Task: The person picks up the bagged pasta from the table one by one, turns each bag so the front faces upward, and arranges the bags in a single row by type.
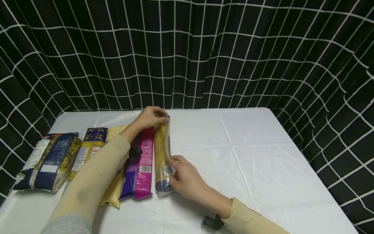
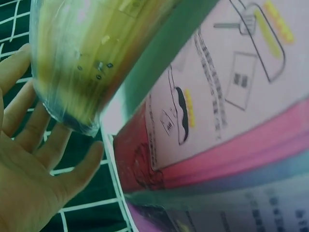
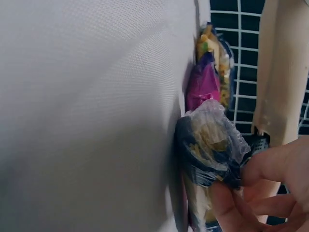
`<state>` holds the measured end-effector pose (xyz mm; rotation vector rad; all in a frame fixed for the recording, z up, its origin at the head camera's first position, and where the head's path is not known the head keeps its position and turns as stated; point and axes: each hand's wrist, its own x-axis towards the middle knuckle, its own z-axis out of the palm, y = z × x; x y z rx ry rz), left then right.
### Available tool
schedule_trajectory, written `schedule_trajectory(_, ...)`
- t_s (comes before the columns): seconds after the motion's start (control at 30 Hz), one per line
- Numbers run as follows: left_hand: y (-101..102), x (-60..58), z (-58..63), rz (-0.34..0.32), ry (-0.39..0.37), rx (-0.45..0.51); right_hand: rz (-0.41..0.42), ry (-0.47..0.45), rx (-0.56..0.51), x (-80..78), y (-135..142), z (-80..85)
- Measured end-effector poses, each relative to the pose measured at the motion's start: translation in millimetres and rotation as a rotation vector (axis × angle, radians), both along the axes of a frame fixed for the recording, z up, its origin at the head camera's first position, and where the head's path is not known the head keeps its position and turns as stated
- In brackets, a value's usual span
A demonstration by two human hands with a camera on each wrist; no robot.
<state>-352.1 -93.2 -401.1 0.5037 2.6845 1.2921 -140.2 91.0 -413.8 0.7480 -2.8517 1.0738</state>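
Note:
A long clear pack of spaghetti (image 1: 162, 146) with dark blue ends lies on the white table. My left hand (image 1: 149, 117) is at its far end; in the left wrist view the left hand's fingers (image 2: 36, 128) reach along the pack's end, fairly straight, with the thumb apart from it. Low on the pack's right edge, my right hand (image 1: 187, 177) pinches the wrapper between thumb and bent fingers, and the right wrist view has these fingertips (image 3: 224, 193) against the blue end. Immediately left of the spaghetti is a pink and purple packet (image 1: 144, 180).
Further left lie a yellow packet (image 1: 112, 195), a pasta bag (image 1: 94, 134) with a blue top, and a wide dark blue pasta bag (image 1: 55, 162). My left forearm crosses over several of them. A black curtain with white grid lines (image 1: 190, 65) surrounds the white tabletop (image 1: 248, 156).

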Motion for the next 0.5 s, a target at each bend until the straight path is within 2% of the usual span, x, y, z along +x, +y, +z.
schedule_trajectory(0.17,3.2,1.0,1.2,0.026,-0.029,-0.007,0.012,0.070,0.070,1.0,-2.0,1.0)
schedule_trajectory(0.3,5.1,2.8,2.2,0.040,-0.022,0.001,0.017,0.105,0.093,1.3,-2.3,0.7)
schedule_trajectory(0.5,5.8,5.3,3.5,0.048,-0.004,0.029,0.017,0.050,0.051,-0.2,0.4,-2.4)
